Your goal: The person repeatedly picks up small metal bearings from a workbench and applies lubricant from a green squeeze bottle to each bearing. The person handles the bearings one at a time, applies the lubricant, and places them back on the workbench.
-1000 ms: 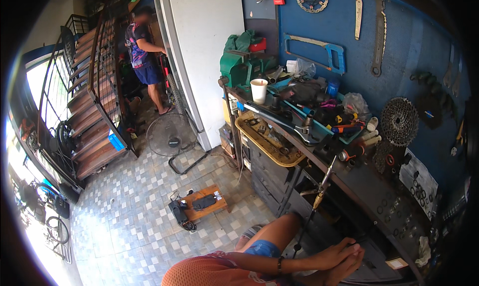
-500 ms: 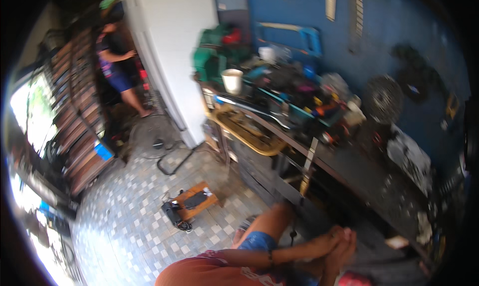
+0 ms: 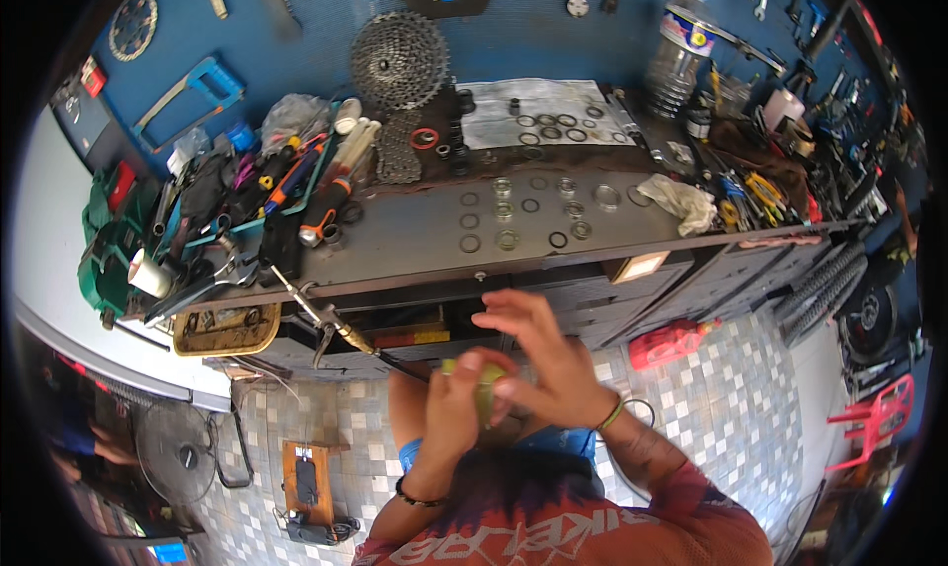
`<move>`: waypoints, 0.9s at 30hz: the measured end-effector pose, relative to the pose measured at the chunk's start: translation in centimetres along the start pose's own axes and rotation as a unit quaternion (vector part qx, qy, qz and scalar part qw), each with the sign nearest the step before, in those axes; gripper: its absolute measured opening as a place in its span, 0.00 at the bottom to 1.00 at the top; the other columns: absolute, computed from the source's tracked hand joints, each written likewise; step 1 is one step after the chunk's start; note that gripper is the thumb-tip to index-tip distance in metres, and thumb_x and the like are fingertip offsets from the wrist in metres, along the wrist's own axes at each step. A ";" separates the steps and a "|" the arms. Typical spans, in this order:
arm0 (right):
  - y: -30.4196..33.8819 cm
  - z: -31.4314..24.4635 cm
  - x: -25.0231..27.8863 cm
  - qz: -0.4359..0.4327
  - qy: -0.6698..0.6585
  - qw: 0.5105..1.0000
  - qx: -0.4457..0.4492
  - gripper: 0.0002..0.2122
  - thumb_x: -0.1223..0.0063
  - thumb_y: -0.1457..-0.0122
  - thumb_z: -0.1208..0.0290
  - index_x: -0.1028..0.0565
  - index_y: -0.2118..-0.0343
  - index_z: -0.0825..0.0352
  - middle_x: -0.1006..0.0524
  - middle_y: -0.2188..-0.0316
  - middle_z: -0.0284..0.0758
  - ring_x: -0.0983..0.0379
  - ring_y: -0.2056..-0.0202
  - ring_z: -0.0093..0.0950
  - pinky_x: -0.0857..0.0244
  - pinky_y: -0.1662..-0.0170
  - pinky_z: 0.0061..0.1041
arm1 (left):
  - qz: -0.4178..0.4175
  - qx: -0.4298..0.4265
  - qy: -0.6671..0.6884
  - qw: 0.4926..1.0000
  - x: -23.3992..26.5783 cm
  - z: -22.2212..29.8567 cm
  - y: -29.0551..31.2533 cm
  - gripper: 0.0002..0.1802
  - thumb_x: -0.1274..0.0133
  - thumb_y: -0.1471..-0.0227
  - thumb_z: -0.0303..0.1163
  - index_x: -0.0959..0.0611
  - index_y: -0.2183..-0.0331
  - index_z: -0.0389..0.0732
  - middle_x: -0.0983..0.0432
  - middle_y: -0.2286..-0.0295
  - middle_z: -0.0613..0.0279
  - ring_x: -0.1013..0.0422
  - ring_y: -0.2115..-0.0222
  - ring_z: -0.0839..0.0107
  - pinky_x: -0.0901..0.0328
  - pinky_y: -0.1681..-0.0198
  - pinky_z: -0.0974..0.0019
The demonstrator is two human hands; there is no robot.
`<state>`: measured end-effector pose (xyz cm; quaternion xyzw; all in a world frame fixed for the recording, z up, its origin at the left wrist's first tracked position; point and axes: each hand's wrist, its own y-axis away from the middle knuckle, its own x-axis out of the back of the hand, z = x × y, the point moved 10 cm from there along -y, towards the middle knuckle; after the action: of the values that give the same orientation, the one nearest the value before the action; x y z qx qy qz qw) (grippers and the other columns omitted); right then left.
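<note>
In front of my lap, my left hand (image 3: 454, 406) is closed around a small yellow-green thing (image 3: 485, 388), whose kind I cannot make out. My right hand (image 3: 545, 361) is right beside it, fingers apart and stretched out, its thumb side close to or touching that thing. Beyond my hands, on the grey bench top (image 3: 385, 238), metal rings and bearing races (image 3: 507, 210) lie in loose rows. More dark rings (image 3: 566, 121) rest on a white sheet (image 3: 484, 131) behind them.
A bicycle cassette (image 3: 399, 60) leans at the back wall beside a chain (image 3: 399, 149). A brass-tipped air gun (image 3: 331, 321) hangs over the bench front. A plastic bottle (image 3: 681, 52), a crumpled rag (image 3: 679, 202), pliers (image 3: 765, 191) and a red jerrycan (image 3: 673, 345) are at right.
The view has swung right to face the bench. My hands were clasped together; now they are apart, the left around the yellow-green thing and the right with fingers spread.
</note>
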<state>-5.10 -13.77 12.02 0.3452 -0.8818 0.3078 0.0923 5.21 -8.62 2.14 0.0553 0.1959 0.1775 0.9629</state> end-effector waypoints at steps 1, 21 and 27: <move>-1.0 -0.7 2.3 0.002 0.037 0.998 0.059 0.22 0.41 0.39 0.59 0.26 0.45 0.64 0.30 0.46 0.44 0.34 0.43 0.44 0.38 0.40 0.39 | -0.026 -0.018 0.062 0.998 0.4 0.6 -0.3 0.28 0.56 0.35 0.55 0.22 0.70 0.37 0.30 0.83 0.61 0.32 0.85 0.72 0.39 0.85 0.69; -12.3 7.1 12.1 -0.103 0.376 0.915 -0.109 0.12 0.37 0.52 0.73 0.20 0.63 0.67 0.19 0.68 0.41 0.23 0.62 0.38 0.30 0.54 0.34 | 0.035 -0.295 0.334 0.895 9.0 15.0 -0.3 0.25 0.64 0.33 0.54 0.29 0.72 0.44 0.39 0.83 0.68 0.45 0.86 0.73 0.48 0.85 0.69; -9.8 2.5 8.7 -0.070 0.060 0.991 -0.095 0.10 0.40 0.43 0.76 0.20 0.58 0.70 0.18 0.63 0.34 0.23 0.62 0.24 0.29 0.54 0.27 | 0.037 -0.315 0.314 0.895 9.3 15.5 0.0 0.25 0.65 0.33 0.53 0.29 0.72 0.43 0.39 0.84 0.66 0.45 0.87 0.73 0.48 0.87 0.69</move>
<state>-4.89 -25.69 17.97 0.3762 -0.8738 0.2355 0.1988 19.36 -5.83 13.04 -0.3019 0.4198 0.2736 0.8110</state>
